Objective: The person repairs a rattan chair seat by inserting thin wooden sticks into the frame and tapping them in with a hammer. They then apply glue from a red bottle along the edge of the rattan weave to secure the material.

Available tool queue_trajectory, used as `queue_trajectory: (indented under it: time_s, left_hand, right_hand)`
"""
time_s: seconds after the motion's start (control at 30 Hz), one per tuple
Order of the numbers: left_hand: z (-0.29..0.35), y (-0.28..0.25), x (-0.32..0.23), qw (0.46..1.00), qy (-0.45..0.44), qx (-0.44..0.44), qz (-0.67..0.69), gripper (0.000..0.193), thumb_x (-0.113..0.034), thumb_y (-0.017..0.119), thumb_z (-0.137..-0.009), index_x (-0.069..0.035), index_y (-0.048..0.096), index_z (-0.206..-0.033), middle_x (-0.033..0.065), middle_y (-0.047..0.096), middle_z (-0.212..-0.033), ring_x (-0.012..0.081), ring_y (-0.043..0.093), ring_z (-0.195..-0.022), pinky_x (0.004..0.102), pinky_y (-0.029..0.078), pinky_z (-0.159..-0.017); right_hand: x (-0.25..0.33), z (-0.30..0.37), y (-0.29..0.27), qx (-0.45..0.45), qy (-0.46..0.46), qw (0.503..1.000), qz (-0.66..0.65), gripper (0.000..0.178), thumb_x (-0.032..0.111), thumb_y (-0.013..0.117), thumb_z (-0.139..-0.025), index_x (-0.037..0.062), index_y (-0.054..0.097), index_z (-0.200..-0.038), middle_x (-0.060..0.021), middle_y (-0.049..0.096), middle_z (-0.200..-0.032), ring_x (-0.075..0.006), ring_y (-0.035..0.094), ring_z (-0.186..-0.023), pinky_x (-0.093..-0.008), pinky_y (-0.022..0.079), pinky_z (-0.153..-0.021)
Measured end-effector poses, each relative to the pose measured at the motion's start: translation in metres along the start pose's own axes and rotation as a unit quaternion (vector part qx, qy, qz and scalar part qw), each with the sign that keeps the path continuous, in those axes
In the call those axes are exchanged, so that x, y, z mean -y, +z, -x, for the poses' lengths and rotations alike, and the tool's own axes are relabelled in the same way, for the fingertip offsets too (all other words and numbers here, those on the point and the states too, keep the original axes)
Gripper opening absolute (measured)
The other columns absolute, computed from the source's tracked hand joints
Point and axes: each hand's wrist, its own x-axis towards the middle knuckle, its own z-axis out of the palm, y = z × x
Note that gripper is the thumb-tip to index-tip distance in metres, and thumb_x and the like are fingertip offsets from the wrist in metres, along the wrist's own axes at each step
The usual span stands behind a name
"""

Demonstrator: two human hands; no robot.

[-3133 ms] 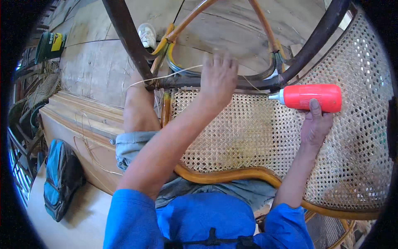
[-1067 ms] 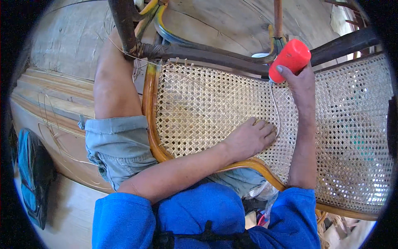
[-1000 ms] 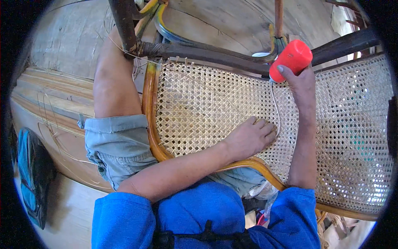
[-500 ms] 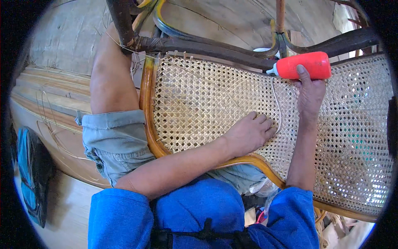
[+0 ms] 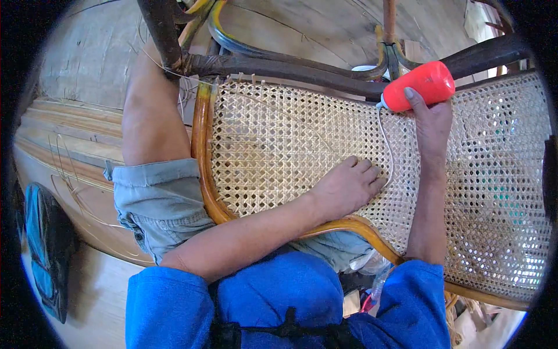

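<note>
Head view: the right hand's fingers clasp the red bottle at the cane panel's far edge; oversqueezing might flood it. Whether left hand fingers pinch the pale strand, I can't tell.

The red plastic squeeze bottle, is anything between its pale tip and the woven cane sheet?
Only a thin pale strand: its upper end lies right by the tip of the bottle, over the cane sheet. Nothing else visible blocks it.

Stacked boards and a woven cane panel suggest a workshop.
</note>
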Motion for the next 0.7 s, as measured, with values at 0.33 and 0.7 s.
queue_trajectory:
  time_s: [0.33,0.7]
  left_hand:
    - [0.001,0.001,0.001,0.999,-0.002,-0.029,0.021,0.039,-0.02,0.049,-0.084,-0.009,0.055,-0.121,0.0084,0.054,-0.123,0.0238,0.051,-0.115,0.0371,0.041,-0.096]
    - [0.001,0.001,0.001,0.999,-0.006,-0.022,0.03,0.039,-0.02,0.05,-0.084,-0.009,0.056,-0.12,0.009,0.055,-0.123,0.0242,0.051,-0.115,0.0375,0.041,-0.096]
  right_hand:
    - [0.015,0.005,0.015,0.075,-0.059,0.988,0.121,0.046,0.012,0.073,-0.08,0.0011,0.054,-0.12,-0.0098,0.066,-0.104,-0.0166,0.064,-0.094,-0.0317,0.049,-0.085]
    - [0.021,0.004,0.004,0.022,-0.023,0.999,-0.021,0.025,0.007,0.073,-0.08,0.0007,0.062,-0.102,-0.0073,0.068,-0.094,-0.0157,0.064,-0.084,-0.0315,0.05,-0.081]
